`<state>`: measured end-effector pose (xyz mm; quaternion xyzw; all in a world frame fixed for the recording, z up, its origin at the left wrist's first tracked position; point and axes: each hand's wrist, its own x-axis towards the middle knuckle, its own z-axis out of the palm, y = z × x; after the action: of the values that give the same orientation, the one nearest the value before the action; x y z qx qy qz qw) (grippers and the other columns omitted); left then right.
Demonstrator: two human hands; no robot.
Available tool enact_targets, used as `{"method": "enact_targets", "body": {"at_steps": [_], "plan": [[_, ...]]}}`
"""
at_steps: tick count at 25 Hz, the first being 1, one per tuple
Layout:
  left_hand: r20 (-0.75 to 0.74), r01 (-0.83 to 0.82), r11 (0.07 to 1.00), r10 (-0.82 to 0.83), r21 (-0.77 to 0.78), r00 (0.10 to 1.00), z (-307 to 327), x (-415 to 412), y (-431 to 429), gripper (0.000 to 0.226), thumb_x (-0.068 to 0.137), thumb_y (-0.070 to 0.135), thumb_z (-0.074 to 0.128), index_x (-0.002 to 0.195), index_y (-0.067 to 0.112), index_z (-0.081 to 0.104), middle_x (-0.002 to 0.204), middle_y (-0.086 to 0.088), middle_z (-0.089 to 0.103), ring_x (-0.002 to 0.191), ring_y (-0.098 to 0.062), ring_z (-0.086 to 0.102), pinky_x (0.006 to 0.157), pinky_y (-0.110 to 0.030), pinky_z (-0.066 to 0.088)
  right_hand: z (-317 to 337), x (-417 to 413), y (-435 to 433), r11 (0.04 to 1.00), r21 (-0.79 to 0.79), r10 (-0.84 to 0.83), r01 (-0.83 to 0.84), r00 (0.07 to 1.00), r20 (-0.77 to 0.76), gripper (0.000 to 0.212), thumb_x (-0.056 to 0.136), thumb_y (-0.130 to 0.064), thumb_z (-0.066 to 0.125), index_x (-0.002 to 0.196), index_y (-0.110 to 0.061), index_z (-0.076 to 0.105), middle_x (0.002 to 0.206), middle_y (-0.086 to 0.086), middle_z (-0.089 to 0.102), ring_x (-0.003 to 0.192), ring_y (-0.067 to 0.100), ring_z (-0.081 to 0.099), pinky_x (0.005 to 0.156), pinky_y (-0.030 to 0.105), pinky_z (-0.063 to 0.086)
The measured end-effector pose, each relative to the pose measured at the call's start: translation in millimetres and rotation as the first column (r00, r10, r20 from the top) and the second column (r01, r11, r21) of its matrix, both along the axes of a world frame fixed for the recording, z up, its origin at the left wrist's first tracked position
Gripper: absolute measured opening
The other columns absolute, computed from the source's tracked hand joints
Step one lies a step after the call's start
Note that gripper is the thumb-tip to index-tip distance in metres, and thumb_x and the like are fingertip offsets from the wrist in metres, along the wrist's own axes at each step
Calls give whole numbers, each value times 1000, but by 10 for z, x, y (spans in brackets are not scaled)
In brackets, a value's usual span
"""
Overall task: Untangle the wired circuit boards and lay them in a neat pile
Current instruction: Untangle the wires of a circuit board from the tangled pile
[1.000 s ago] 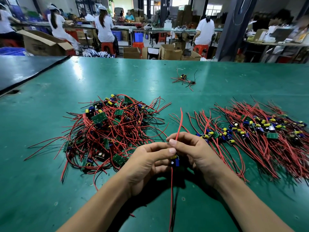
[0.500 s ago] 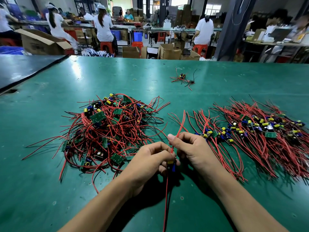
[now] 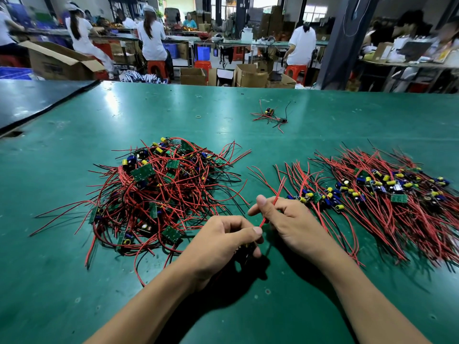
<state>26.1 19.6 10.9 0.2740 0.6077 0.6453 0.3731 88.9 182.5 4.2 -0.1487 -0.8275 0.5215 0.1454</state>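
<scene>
A tangled heap of small green circuit boards with red and black wires lies left of centre on the green table. To the right spreads a laid-out pile of boards, their wires running roughly parallel. My left hand grips one board, mostly hidden under its curled fingers. Close beside it, my right hand pinches that board's red wire, which slants up and to the right from between the hands.
A small stray bundle of wires with a board and a rubber band lie farther back on the table. A dark table edge is at the far left. Beyond the table are seated workers, cardboard boxes and red stools.
The held board has sunk deeper under my left hand's fingers. My right hand slid along the red wire, which now leans right instead of standing upright. The wires hanging below my hands are out of sight.
</scene>
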Motion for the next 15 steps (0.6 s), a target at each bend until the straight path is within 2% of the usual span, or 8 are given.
{"method": "enact_targets", "body": {"at_steps": [4,7,8,10,12,13,14,15], "plan": [[-2,8,1000,-8,-8,1000,17,0,0,21,91,13,64,71,9,67,62,-12,66,48,-14,53,46,-18,43,25,0,56,976,112,-176,190,977,-119,46,90,-57,47,86,-23,77,59,-23,60,62,-10,55,61,8,35],[1,1,1000,-1,-4,1000,13,-4,0,20,91,13,63,72,9,68,62,-12,65,49,-15,52,48,-19,44,2,-15,63,956,103,-256,276,951,-171,44,93,-55,47,85,-23,76,46,-19,50,50,0,46,53,15,32],[8,-13,1000,13,-4,1000,3,-5,4,20,91,12,63,72,9,69,62,-12,65,50,-16,52,50,-20,44,-6,-24,43,965,26,-255,262,953,-161,46,93,-55,49,84,-21,77,45,-13,45,45,4,40,50,20,30],[53,-53,999,53,1,997,-19,-5,10,17,91,11,63,76,7,71,61,-13,64,51,-18,54,52,-22,46,1,-27,-30,952,-271,-170,140,981,-94,48,88,-58,55,86,-15,78,51,2,40,42,11,35,43,23,27],[117,-72,997,69,19,991,-32,-9,11,14,91,9,62,84,4,73,62,-14,63,53,-18,56,55,-24,48,24,-15,-99,873,-488,-11,-9,999,-39,45,83,-54,64,90,-11,77,55,8,51,41,14,46,41,18,36],[135,-67,997,62,29,989,-36,-12,9,14,91,8,62,85,4,74,62,-14,62,53,-17,56,55,-24,49,31,-6,-116,855,-517,39,-50,999,-33,43,82,-51,67,90,-10,76,57,9,56,43,15,53,43,19,42],[131,-58,998,54,28,990,-34,-17,5,15,91,8,61,84,6,75,61,-13,62,52,-16,56,55,-23,49,32,1,-107,877,-478,39,-47,999,-26,41,83,-50,67,89,-11,77,56,5,57,44,13,53,45,18,43],[106,-49,999,47,14,993,-29,-21,0,17,91,8,61,82,7,75,60,-13,63,52,-16,56,53,-22,48,24,6,-71,928,-372,-7,-2,1000,-25,40,85,-50,65,86,-12,77,52,-4,54,43,7,48,45,16,39]]}}
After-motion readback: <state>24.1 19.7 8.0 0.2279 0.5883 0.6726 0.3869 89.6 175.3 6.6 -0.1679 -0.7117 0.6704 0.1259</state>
